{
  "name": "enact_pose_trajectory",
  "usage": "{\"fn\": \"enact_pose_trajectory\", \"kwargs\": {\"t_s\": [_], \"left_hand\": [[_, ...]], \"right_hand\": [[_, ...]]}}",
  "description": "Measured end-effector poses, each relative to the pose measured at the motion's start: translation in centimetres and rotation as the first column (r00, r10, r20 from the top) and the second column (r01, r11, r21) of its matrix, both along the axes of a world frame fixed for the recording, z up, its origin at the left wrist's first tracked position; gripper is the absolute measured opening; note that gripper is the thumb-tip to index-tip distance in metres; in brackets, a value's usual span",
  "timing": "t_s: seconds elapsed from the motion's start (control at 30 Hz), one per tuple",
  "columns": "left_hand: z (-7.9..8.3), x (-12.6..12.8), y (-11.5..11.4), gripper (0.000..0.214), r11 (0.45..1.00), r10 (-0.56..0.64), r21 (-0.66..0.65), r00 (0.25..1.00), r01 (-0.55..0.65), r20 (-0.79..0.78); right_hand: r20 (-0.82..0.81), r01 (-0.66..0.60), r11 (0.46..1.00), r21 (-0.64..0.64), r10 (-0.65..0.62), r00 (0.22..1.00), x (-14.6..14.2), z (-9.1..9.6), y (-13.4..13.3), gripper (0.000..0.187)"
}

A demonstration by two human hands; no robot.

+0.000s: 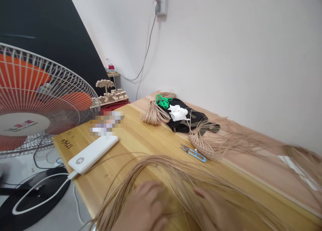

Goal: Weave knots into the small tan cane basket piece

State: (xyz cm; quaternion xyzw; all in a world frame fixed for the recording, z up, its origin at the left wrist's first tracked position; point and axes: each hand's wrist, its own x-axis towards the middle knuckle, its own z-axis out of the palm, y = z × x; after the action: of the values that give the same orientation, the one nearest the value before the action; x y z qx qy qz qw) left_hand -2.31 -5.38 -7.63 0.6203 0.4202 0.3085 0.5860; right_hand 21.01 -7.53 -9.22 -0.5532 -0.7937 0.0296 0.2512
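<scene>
Long tan, flat-looking strands [173, 166], loosely bundled, arch across the near part of the wooden table and run down both sides of my hands. My left hand [146, 206], blurred, is low in the middle with fingers curled in and the thumb near them. A thin strand seems to run from its fingertips toward the right. My right hand [216, 207] is opposite, among the strands, also blurred. One of its fingers points left; the others are smeared or hidden, so its grip is unclear. Blue thread snips [195, 153] lie beyond the bundle, beside a partly woven tan piece [201, 145].
A white power bank [94, 154] with a cable lies on the table's [136, 137] left side. Farther back are a looped tan coil [155, 114], green cord [164, 101], white tissue [178, 113] and black cloth [195, 115]. A caged fan [45, 103] stands left; a wall bounds the back.
</scene>
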Motion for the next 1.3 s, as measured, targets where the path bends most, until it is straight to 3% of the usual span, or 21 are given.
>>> {"fn": "enact_pose_trajectory", "kwargs": {"t_s": [0.07, 0.17, 0.27, 0.37, 0.43, 0.6, 0.7, 0.83, 0.93, 1.0, 1.1, 1.17, 1.23, 1.3], "left_hand": [[-0.2, -1.5, 1.5, 0.024, 0.973, 0.156, 0.206, 0.957, -0.106, -0.245], [-1.4, -2.8, 3.5, 0.033, 0.9, 0.345, 0.381, 0.878, -0.21, -0.331], [-2.7, -3.5, 5.0, 0.049, 0.865, 0.424, 0.435, 0.828, -0.25, -0.368], [-3.2, -3.8, 5.8, 0.047, 0.873, 0.426, 0.432, 0.785, -0.227, -0.45], [-2.9, -3.8, 6.1, 0.043, 0.884, 0.409, 0.435, 0.735, -0.171, -0.541], [-2.0, -3.2, 6.2, 0.037, 0.897, 0.363, 0.441, 0.508, 0.037, -0.781], [-2.1, -3.1, 6.3, 0.035, 0.907, 0.332, 0.412, 0.458, 0.085, -0.825], [-2.4, -3.0, 6.3, 0.039, 0.926, 0.27, 0.36, 0.47, 0.111, -0.84], [-2.4, -2.7, 6.4, 0.039, 0.944, 0.227, 0.311, 0.475, 0.105, -0.85], [-2.3, -2.4, 6.5, 0.038, 0.955, 0.211, 0.283, 0.465, 0.091, -0.86], [-2.4, -2.2, 6.6, 0.036, 0.959, 0.214, 0.276, 0.468, 0.067, -0.857], [-2.4, -2.3, 6.4, 0.034, 0.957, 0.23, 0.287, 0.498, 0.039, -0.836], [-2.3, -2.5, 6.2, 0.034, 0.954, 0.252, 0.299, 0.58, -0.014, -0.775], [-2.0, -2.5, 5.9, 0.034, 0.947, 0.271, 0.312, 0.718, -0.08, -0.641]], "right_hand": [[0.049, -0.135, 0.991, 0.019, 0.134, 0.99, -2.7, 0.2, 2.3, 0.028], [0.038, -0.216, 0.973, -0.077, 0.219, 0.975, -7.2, -0.6, 4.1, 0.034], [0.123, -0.178, 0.981, 0.083, 0.167, 0.978, -10.0, -2.8, 4.0, 0.036], [0.229, -0.192, 0.934, 0.3, 0.125, 0.965, -10.7, -4.8, 3.3, 0.038], [0.273, -0.209, 0.912, 0.352, 0.113, 0.955, -10.7, -5.4, 2.8, 0.051], [0.231, -0.054, 0.977, 0.208, 0.005, 0.973, -11.3, -6.5, 1.6, 0.067], [0.171, -0.057, 0.989, 0.136, 0.034, 0.985, -11.6, -6.5, 1.5, 0.06], [0.007, -0.037, 0.999, 0.006, 0.037, 0.999, -10.9, -3.5, 3.8, 0.03], [-0.004, -0.001, 0.984, -0.176, 0.001, 1.0, -9.8, -0.6, 6.9, 0.037], [0.011, -0.004, 0.969, -0.247, 0.007, 1.0, -9.2, 0.4, 8.7, 0.042], [0.012, -0.086, 0.942, -0.325, 0.095, 0.995, -8.9, 0.0, 10.1, 0.062], [0.0, -0.119, 0.929, -0.35, 0.127, 0.992, -9.0, -0.6, 10.2, 0.062], [-0.012, -0.091, 0.933, -0.348, 0.092, 0.996, -9.1, -1.1, 10.0, 0.051], [-0.023, -0.014, 0.939, -0.343, 0.007, 1.0, -9.0, -1.1, 9.9, 0.043]]}}
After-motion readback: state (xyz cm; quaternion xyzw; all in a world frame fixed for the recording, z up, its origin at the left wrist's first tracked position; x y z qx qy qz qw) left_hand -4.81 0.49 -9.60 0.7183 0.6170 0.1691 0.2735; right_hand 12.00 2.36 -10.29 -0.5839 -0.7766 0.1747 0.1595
